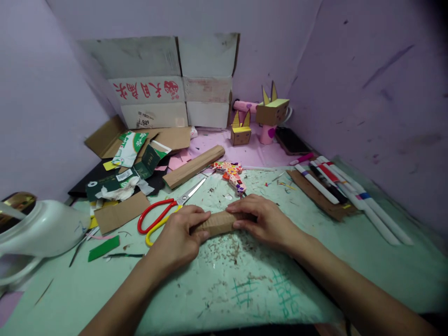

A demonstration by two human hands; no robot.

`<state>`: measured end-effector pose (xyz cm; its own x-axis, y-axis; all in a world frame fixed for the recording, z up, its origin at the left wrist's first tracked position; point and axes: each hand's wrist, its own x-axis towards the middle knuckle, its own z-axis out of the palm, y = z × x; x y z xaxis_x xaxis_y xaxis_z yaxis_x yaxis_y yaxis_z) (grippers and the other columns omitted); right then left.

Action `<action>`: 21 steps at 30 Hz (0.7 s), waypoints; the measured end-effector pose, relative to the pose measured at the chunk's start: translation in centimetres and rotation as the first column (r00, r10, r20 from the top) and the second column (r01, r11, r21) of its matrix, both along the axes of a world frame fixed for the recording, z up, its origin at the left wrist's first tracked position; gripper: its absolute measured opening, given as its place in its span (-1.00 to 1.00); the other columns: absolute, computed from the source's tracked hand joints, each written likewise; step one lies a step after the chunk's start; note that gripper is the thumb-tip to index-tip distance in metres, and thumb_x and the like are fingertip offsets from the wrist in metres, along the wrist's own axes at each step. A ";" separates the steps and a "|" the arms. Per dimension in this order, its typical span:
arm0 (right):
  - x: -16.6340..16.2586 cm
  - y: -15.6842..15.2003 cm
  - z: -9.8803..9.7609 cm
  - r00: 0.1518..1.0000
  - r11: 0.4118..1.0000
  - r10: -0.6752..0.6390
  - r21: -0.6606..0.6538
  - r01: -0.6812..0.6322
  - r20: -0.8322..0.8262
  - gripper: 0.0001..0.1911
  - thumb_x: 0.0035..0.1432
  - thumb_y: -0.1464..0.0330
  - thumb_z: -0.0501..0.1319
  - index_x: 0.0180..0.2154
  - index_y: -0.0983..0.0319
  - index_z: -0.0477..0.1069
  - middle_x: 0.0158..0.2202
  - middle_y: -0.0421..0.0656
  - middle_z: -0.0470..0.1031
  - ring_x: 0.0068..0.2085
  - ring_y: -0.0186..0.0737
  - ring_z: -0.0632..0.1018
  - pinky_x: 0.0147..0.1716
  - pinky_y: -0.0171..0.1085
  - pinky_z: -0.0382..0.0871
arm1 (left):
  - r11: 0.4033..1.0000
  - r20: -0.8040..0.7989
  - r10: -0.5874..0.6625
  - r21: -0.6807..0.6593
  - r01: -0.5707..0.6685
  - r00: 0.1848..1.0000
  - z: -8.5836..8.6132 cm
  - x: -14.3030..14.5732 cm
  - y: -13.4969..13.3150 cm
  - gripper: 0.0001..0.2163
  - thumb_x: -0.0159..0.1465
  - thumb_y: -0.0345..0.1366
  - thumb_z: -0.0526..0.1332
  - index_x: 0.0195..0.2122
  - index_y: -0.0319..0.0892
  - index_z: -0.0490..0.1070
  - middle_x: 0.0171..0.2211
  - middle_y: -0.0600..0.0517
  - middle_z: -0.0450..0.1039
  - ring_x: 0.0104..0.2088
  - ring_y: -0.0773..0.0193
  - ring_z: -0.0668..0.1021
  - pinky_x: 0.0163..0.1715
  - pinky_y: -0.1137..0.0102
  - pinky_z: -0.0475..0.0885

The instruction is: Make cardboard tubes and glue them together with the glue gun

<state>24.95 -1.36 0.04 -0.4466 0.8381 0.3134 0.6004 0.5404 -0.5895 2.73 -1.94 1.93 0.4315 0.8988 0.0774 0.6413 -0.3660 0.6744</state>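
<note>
My left hand [180, 235] and my right hand [268, 223] both grip a small brown cardboard piece [217, 223], which lies folded or rolled on the green cutting mat [245, 284]. Fingers of each hand wrap over one of its ends. Red-and-yellow-handled scissors [164, 214] lie just left of my left hand, blades pointing to the far right. A small patterned paper piece [231, 172] lies just beyond my right hand.
Several white markers [336, 186] lie on a cardboard strip at the right. Cardboard scraps, green cartons and a long cardboard bar [194, 166] are at the far left. Cardboard-box figures [271, 114] and a phone [292, 141] stand at the back. A white jug [38, 228] is at the left edge.
</note>
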 end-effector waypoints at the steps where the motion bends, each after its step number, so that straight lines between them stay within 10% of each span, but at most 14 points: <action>1: 0.0 0.0 0.0 1.000 1.000 0.009 0.015 -0.009 0.007 -0.74 0.01 0.46 0.32 -0.19 0.22 0.49 -0.23 -0.09 0.60 -0.22 -0.13 0.52 -0.20 -0.14 0.37 | 1.000 -0.011 -0.005 0.008 0.005 1.000 0.0 0.0 -0.1 -0.70 0.07 -0.46 0.21 -0.15 -0.19 0.53 -0.18 -0.11 0.49 -0.19 0.10 0.52 -0.17 0.20 0.42; 21: 0.8 -0.3 -1.0 0.990 0.980 0.141 0.135 -0.143 0.024 -0.73 0.11 0.41 0.23 -0.10 0.25 0.43 -0.13 -0.04 0.58 -0.12 -0.11 0.53 -0.13 -0.11 0.38 | 0.923 -0.065 0.026 0.385 0.001 0.998 -2.0 1.0 -3.1 -0.72 0.17 -0.53 0.08 -0.11 -0.41 0.44 -0.23 -0.19 0.41 -0.22 0.09 0.41 -0.23 0.16 0.45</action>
<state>25.73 -1.64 -0.95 -0.5633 0.7157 0.4128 0.5192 0.6953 -0.4970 3.73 -4.99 -0.09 0.4368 0.8108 0.3896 0.6862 -0.5804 0.4385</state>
